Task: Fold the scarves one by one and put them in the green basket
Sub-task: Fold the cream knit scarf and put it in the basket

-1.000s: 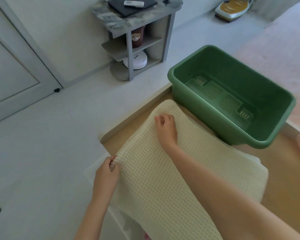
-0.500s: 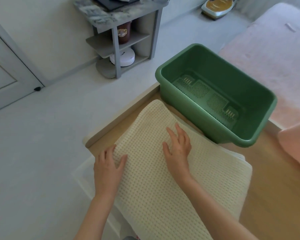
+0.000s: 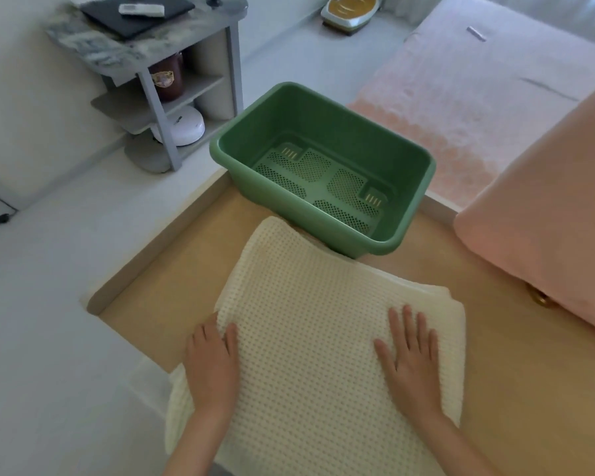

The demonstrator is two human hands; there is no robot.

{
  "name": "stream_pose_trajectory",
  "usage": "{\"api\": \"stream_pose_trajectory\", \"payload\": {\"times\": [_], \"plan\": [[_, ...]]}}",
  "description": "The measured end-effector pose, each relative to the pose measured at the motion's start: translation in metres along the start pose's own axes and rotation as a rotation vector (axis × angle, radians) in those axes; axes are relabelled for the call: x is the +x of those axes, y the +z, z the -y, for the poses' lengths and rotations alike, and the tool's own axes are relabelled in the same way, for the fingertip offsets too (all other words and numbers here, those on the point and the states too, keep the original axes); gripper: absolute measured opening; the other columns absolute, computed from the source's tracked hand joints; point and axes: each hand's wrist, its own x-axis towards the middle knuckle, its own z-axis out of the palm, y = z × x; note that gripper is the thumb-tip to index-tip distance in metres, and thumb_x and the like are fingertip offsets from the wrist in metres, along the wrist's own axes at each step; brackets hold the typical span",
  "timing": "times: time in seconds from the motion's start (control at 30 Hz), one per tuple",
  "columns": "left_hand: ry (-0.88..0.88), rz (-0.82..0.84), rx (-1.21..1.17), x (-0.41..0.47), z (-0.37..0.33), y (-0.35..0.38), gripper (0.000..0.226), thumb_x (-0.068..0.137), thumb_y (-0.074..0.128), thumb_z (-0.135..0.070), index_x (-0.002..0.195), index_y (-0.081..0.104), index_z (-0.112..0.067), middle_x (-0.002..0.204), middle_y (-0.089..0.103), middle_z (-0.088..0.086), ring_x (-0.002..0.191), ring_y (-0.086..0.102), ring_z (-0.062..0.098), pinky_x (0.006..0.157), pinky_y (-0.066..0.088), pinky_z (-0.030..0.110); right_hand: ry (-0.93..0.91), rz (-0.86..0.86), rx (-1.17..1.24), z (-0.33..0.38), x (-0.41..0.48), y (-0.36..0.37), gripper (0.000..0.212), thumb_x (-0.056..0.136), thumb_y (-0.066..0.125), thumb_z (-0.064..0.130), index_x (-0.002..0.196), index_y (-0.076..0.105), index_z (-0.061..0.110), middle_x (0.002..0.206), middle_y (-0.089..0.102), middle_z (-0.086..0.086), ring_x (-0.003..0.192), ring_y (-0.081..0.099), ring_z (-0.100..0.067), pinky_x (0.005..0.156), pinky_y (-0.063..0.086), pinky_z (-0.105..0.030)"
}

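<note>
**Inspector:** State of the hands?

**Recorder:** Left hand [image 3: 212,364] and right hand [image 3: 409,355] both lie flat, fingers straight and slightly spread, palms pressing on the cream scarf [image 3: 306,304]. Neither one pinches anything.

**Inspector:** Location of the scarf?

**Recorder:** Directly under both palms, on the wooden table [image 3: 495,338]. It lies in layers, and its near end hangs off the table edge below the wrists.

**Inspector:** And the green basket [image 3: 323,118]?

**Recorder:** Just beyond the fingertips, close to the scarf's far end, with nothing in it.

**Inspector:** Progress?

**Recorder:** Early, in my judgement. The first scarf is partly folded and no scarf is in the basket. Further folds and the transfer remain (whether the pink fabric [image 3: 547,201] beyond the right hand is another scarf, I cannot tell).
</note>
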Motion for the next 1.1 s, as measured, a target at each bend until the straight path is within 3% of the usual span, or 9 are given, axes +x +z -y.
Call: {"api": "stream_pose_trajectory", "payload": {"times": [0.23,0.43,0.63,0.77,0.83,0.97,1.1], "plan": [[0.089,0.09,-0.033,-0.084,-0.06,0.051,0.05,0.098,0.032,-0.041,0.117,0.058,-0.003,0.103,0.065,0.011,0.096,0.057,0.03,0.085,0.047,0.042,0.098,0.025,-0.038,-0.115,-0.039,-0.029,0.065,0.094,0.011,0.06,0.152,0.001,0.033,0.16,-0.009,0.009,0.146,-0.013,-0.012,0.117,-0.013,-0.03],[0.208,0.176,-0.092,-0.142,-0.124,0.096,0.056,0.094,0.028,-0.046,0.12,0.059,-0.008,0.108,0.065,0.005,0.095,0.058,0.023,0.085,0.048,0.037,0.224,0.052,-0.015,-0.214,-0.067,-0.054,0.068,0.091,0.006,0.067,0.151,0.002,0.036,0.16,-0.007,0.011,0.146,-0.013,-0.009,0.116,-0.015,-0.027],[0.338,0.241,-0.089,-0.168,-0.177,0.13,0.06,0.094,0.023,-0.05,0.123,0.057,-0.01,0.119,0.062,0.0,0.104,0.055,0.019,0.094,0.04,0.029,0.315,0.048,0.021,-0.284,-0.084,-0.073,0.077,0.083,0.001,0.076,0.15,0.001,0.038,0.159,-0.01,0.013,0.143,-0.019,-0.003,0.114,-0.016,-0.024],[0.336,0.248,-0.127,-0.172,-0.184,0.136,0.06,0.094,0.026,-0.053,0.125,0.056,-0.011,0.118,0.06,0.0,0.102,0.049,0.015,0.09,0.025,0.016,0.303,0.024,0.045,-0.29,-0.082,-0.078,0.076,0.085,0.004,0.071,0.151,0.001,0.033,0.159,-0.013,0.012,0.143,-0.02,-0.003,0.115,-0.016,-0.028],[0.313,0.246,-0.16,-0.17,-0.183,0.132,0.048,0.097,0.04,-0.047,0.127,0.055,-0.013,0.11,0.054,-0.003,0.099,0.043,0.011,0.088,0.024,0.015,0.263,-0.011,0.049,-0.281,-0.076,-0.081,0.071,0.09,0.007,0.063,0.152,0.001,0.029,0.158,-0.014,0.012,0.143,-0.019,-0.004,0.116,-0.016,-0.029],[0.34,0.183,-0.138,-0.165,-0.176,0.121,0.036,0.09,0.061,-0.037,0.117,0.061,-0.014,0.102,0.055,-0.004,0.095,0.047,0.012,0.086,0.032,0.023,0.142,-0.077,0.165,-0.24,-0.05,-0.086,0.062,0.096,0.019,0.056,0.152,0.009,0.03,0.157,-0.014,0.015,0.142,-0.017,0.001,0.114,-0.016,-0.022],[0.219,0.355,-0.135,-0.171,-0.164,0.104,0.036,0.088,0.061,-0.045,0.116,0.056,-0.022,0.102,0.056,-0.012,0.094,0.053,0.01,0.082,0.044,0.027,-0.07,-0.077,0.272,-0.179,0.0,-0.089,0.052,0.102,0.036,0.029,0.15,0.014,0.031,0.158,-0.007,0.014,0.143,-0.008,-0.001,0.116,-0.006,-0.026]]}}
